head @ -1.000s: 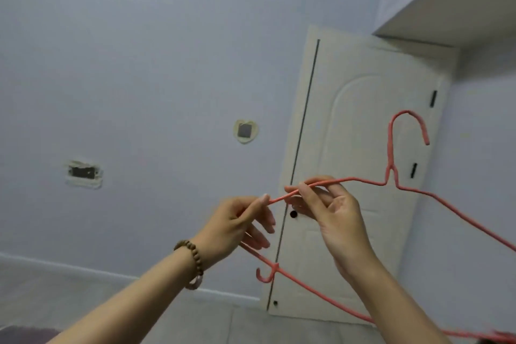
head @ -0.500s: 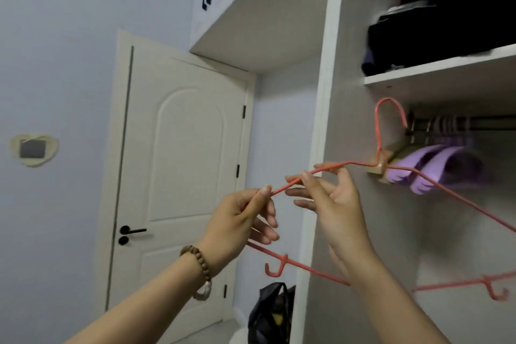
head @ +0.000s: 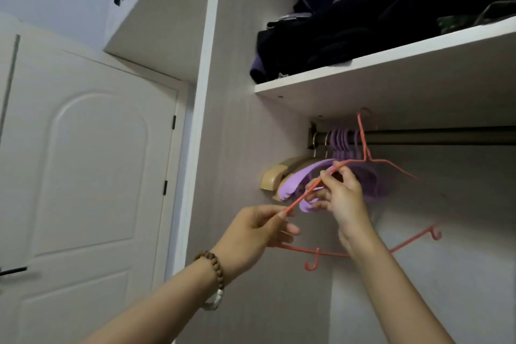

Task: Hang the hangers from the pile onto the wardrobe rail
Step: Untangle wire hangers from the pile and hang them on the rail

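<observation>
An orange wire hanger (head: pixel 363 148) is raised at the dark wardrobe rail (head: pixel 435 135), its hook up beside the rail under the shelf. My right hand (head: pixel 339 198) pinches its left shoulder wire. My left hand (head: pixel 259 232) pinches the same wire's left end, lower down. The bottom bar with two small hooks (head: pixel 315 255) runs behind my right wrist. Several purple hangers (head: pixel 342 145) and two wooden hangers (head: pixel 282 176) hang at the rail's left end.
A white shelf (head: pixel 363 72) with dark folded clothes (head: pixel 349 28) sits just above the rail. The wardrobe's side panel (head: pixel 240 148) stands left of the hangers. A white door (head: pixel 92 176) is further left. The rail's right stretch is bare.
My view swung right from the wall and door to the wardrobe. Both hands carried the orange hanger up and in, so its hook now sits at the rail.
</observation>
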The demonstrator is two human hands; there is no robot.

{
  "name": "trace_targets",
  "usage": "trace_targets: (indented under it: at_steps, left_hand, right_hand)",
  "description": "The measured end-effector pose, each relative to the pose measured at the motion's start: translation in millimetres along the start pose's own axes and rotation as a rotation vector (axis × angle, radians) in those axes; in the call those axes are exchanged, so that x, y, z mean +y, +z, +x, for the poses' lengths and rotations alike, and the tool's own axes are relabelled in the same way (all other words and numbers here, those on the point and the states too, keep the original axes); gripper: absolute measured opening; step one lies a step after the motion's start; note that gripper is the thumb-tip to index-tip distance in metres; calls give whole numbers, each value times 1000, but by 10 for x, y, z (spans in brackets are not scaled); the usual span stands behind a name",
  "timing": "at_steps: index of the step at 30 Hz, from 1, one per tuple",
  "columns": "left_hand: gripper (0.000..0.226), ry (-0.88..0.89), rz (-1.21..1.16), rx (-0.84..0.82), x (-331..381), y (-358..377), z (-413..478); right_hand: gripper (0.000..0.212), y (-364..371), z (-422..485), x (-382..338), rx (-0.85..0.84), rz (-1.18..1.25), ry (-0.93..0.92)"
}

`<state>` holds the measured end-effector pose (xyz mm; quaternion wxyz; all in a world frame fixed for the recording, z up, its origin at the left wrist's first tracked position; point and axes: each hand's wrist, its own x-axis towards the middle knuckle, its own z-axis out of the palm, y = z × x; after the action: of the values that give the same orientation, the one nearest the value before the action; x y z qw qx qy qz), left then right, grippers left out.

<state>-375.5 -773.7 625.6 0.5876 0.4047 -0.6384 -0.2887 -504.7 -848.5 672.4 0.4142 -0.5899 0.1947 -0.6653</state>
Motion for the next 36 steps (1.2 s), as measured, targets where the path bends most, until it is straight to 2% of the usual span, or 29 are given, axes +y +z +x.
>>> trace_targets:
  at_steps: [4,7,9,14,22,26,29,33,36]
  left_hand:
    - [20,-15,37,-59,-71,315,353]
    - [21,-3,82,-76,-75,500,605]
    - [22,1,110,-68,-77,589,749]
    - [27,-26,123,-32,-131,675,946]
    - [25,-58,224,31,-333,573,872]
    - [20,-86,202,47,-306,469,762]
    - [14,-69,185,64,-241,349,653]
    - [9,-32,185,110,-91,137,465]
    - [19,-4,204,141,39,-86,261]
  right_hand:
    - [9,-347,405,94,17,-129,-2]
    - [21,-530,651,103,44,-199,-28]
    - [23,-608,799,105,49,-215,-18]
    - [12,-714,1068,250,46,-319,45]
    - [14,-751,1028,583,-12,-330,140]
    - [33,-753,950,660,42,-339,127]
    - [58,-738,833,666,97,-470,67]
    - [60,-603,543,552,84,-576,-32]
    - [60,-400,294,412,66,-578,-106]
